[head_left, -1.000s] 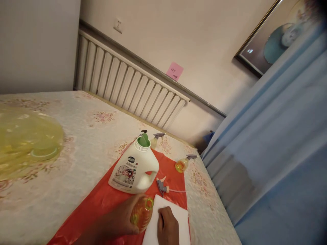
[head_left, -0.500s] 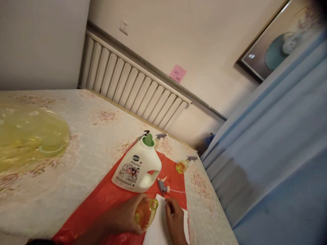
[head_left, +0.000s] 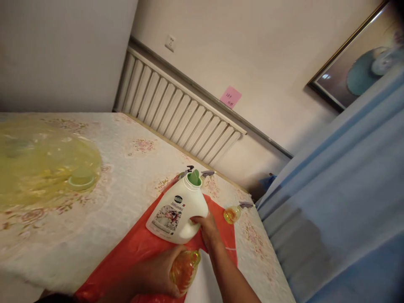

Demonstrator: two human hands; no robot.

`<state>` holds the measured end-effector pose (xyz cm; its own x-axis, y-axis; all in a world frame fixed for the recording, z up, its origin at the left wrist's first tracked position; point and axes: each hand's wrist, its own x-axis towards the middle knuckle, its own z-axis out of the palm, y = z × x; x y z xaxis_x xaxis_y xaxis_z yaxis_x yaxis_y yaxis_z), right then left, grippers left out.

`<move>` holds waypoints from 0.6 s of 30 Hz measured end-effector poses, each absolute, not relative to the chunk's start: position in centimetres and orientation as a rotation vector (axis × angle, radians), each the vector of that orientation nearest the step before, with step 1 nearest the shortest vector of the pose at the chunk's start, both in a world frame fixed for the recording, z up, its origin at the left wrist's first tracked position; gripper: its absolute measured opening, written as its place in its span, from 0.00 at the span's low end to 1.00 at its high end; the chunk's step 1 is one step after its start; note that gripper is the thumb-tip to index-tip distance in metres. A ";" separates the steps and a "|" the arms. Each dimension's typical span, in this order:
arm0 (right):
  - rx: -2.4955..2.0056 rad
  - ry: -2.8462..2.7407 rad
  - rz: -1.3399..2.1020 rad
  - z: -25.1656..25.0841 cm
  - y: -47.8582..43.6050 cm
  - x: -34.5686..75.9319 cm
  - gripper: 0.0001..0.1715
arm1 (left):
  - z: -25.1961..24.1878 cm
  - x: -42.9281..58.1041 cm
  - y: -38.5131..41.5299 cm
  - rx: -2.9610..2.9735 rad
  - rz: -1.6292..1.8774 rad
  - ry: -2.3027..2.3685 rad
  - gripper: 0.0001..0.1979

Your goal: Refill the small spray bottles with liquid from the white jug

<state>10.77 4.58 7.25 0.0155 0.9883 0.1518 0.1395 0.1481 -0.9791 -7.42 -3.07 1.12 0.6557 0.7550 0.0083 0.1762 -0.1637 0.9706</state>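
Note:
Wrapped around a clear yellow bottle (head_left: 187,271) is my left hand (head_left: 162,273); the bottle leans and its neck has no cap. My right hand (head_left: 206,227) grips the handle of a white detergent jug (head_left: 176,206), fingers through the handle opening. The jug stands on a red plastic sheet (head_left: 126,256), and a green spout (head_left: 195,177) shows in its mouth. A white sheet (head_left: 203,280) lies under my right forearm. The loose spray head is mostly hidden behind my right arm, with only its pale tube (head_left: 231,249) in view.
A yellow spray bottle (head_left: 232,214) with a grey head stands right of the jug. More spray heads (head_left: 207,173) show behind the jug. At left lies a large yellowish plastic bag (head_left: 47,164) with things inside. The floral tablecloth (head_left: 126,189) reaches toward a radiator (head_left: 176,105) and blue curtain (head_left: 331,189).
My right hand has moved up from the white sheet and taken hold of the jug's handle. My left hand still holds the yellow bottle. The whole view has shifted slightly.

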 end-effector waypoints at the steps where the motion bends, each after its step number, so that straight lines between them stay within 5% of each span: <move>1: -1.192 -1.350 1.022 7.2 4.9 10.6 0.05 | 1.1 -7.5 -3.0 1.685 0.592 0.774 0.43; 10: -1.075 -1.244 1.152 8.5 7.1 7.6 0.09 | 1.3 -7.7 -3.0 1.655 0.539 0.744 0.40; 18: -1.013 -1.171 1.008 15.4 7.2 7.5 0.12 | 0.0 -7.4 -2.7 1.628 0.597 0.720 0.41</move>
<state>7.52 7.21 15.41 0.1098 0.9673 0.2286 -0.0822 0.2380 -0.9678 -7.42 -2.75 0.04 0.6766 0.7363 -0.0066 0.1298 -0.1104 0.9854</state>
